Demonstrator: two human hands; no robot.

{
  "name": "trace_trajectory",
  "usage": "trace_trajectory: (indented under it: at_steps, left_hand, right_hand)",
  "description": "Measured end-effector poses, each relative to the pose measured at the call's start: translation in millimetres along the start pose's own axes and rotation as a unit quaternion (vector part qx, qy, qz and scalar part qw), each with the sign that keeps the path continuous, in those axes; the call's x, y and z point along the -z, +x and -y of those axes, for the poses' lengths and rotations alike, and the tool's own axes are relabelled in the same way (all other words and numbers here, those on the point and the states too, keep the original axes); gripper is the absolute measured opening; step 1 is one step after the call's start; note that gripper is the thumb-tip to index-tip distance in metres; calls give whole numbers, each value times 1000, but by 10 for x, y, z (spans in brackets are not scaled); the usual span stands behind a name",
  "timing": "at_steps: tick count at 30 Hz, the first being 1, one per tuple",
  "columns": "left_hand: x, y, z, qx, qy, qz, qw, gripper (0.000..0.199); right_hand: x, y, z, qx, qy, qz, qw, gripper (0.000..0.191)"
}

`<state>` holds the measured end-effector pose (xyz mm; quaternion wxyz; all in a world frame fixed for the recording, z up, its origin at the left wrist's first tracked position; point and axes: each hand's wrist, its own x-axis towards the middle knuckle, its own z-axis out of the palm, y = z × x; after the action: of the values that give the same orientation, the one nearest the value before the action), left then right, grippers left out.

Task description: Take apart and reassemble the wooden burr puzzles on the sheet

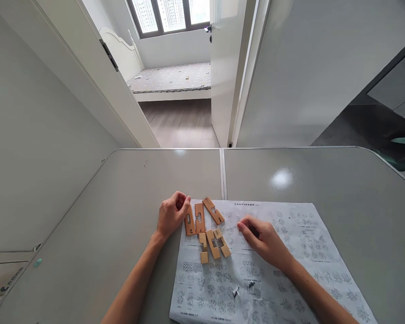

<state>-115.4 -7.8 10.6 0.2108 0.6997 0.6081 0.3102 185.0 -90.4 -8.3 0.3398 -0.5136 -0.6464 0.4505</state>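
My left hand [172,213] is closed beside the upper left corner of the printed sheet, its fingertips at the top of a reddish-brown wooden piece marked 2 [189,221]. Right of that piece lie another brown one marked 1 [200,218] and a tilted brown one [213,211]. Just below them are paler wooden pieces: a notched one [203,248], a middle one [213,245] and one marked 3 [222,243]. Over the middle of the sheet my right hand [261,236] is curled, thumb against fingers, apart from the pieces. Whether anything small is inside either hand is hidden.
The paper sheet [273,279] with many small diagrams lies on a grey table [148,180] with a seam down its middle. A small tear shows in the paper. Beyond are an open door [226,67], a bed [175,76] and a window [172,13].
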Motion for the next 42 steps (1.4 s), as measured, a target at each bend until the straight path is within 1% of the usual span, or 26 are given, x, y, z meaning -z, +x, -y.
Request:
trace_trajectory:
  at_steps: [12,20,31,42]
  left_hand:
    - [-19,6,28,-22,30,-4,999,29]
    - [-25,7,8,-22,56,-8,998,24]
    - [-25,-6,-7,-26,74,-7,997,23]
    - [-28,-11,-19,-32,98,0,995,23]
  right_hand:
    - [-2,2,-2,2,-2,-1,1000,42]
    - [2,3,7,0,-3,1,1000,42]
    - [2,2,1,6,0,5,1000,42]
    - [-3,5,-1,15,-9,-4,1000,43]
